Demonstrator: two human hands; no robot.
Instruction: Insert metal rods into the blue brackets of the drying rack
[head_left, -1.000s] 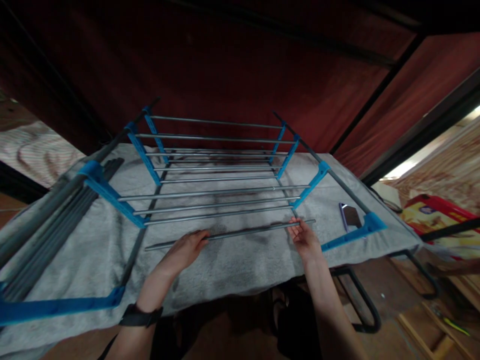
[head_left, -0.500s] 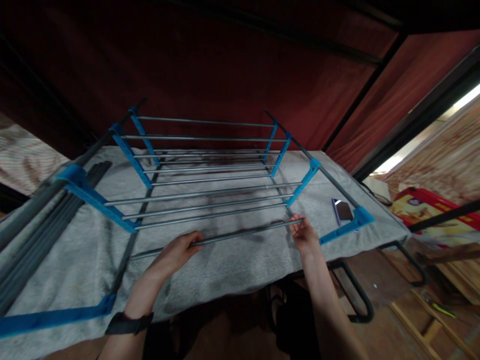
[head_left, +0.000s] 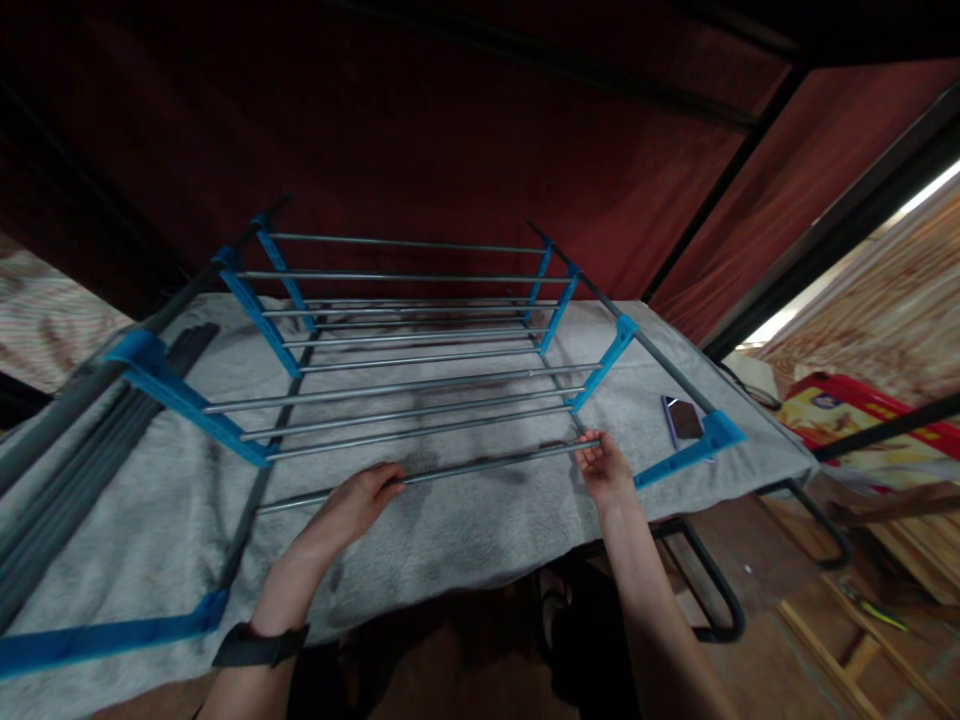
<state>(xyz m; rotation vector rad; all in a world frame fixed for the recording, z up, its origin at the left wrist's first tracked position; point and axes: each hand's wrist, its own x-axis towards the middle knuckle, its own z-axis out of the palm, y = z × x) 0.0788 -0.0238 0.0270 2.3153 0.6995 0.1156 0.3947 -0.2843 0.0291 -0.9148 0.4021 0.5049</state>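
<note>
A thin grey metal tube (head_left: 487, 466) runs crosswise in front of me, low over the cloth. My left hand (head_left: 367, 498) is closed around it left of its middle. At its right end, my right hand (head_left: 602, 466) grips the tube with curled fingers. Beyond lies a partly assembled rack, its grey crossbars (head_left: 405, 390) set between blue plastic brackets (head_left: 604, 365) on long side tubes. Nearest my right hand is the front right blue bracket (head_left: 686, 455). The front left blue bracket (head_left: 112, 640) lies left of my left forearm.
A grey cloth (head_left: 465, 550) covers the work surface. Several loose grey tubes (head_left: 97, 470) lie together at the left. A phone (head_left: 682, 422) rests at the right. Past the right edge are a red and yellow box (head_left: 862, 420), a black metal frame (head_left: 720, 590) and wooden pieces (head_left: 855, 650).
The view has shifted very slightly. Both hands keep their hold on the tube, which stays almost in the same place.
</note>
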